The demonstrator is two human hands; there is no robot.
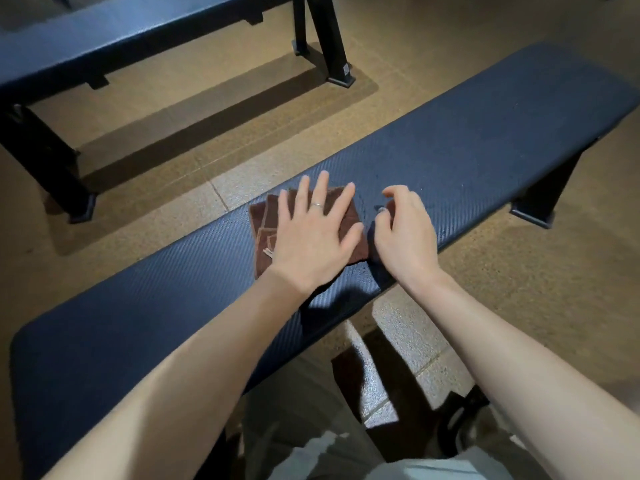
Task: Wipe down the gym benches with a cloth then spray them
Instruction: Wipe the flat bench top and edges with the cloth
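From my remote seat I saw the near bench (450, 140) running diag. from bottom left to upper right, its dark blue textured pad filling most of the view. The cloth (266, 220), brown and folded to a rough square w/ a pale stitched mark near its lower left corner, lay flat on the pad about mid-length, closer to the far edge.

The left hand (311, 233) sat palm-down on the cloth, fingers straight and spread, pressing it to the pad; a thin ring showed on one finger. Not gripping, just flat on top.

The right hand (401, 233) was just beside the cloth's right edge, over the pad, fingers loosely curled, thumb and forefinger apart. It held nothing I could see. Whether its fingertips touched the pad or the cloth, I couldn't tell.

Faint wet-looking specks showed on the pad just beyond the two hands.

A second bench (114, 32), same dark pad w/ black legs, stood in the upper left, well apart from the near one across the tan speckled floor (194, 133). Bottom of frame: pale trousers and a dark sandal (460, 420) on the floor below the near bench.
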